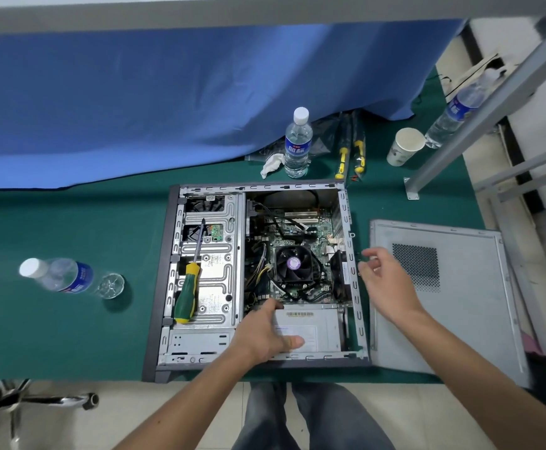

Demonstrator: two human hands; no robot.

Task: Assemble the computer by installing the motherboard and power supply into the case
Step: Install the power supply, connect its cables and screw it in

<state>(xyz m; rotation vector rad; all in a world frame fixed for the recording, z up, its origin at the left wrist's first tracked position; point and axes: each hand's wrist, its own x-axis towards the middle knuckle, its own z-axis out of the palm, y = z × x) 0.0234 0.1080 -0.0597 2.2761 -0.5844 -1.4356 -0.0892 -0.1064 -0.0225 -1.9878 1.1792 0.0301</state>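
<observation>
Left hand point(266, 332) rests flat, fingers loose, on barcode-labelled power supply point(310, 329) at case point(180, 222) 5 o'clock; right hand point(385, 277) half-curled, empty; label text unreadable.

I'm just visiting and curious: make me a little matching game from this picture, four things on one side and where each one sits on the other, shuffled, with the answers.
Things:
1. screwdriver
2. paper cup
3. side panel
4. left hand

Places:
A. flat on the green mat, right of the case
B. on the power supply
C. lying on the drive cage
D. at the back, near the metal frame leg

Pairs: 1-C, 2-D, 3-A, 4-B
</observation>
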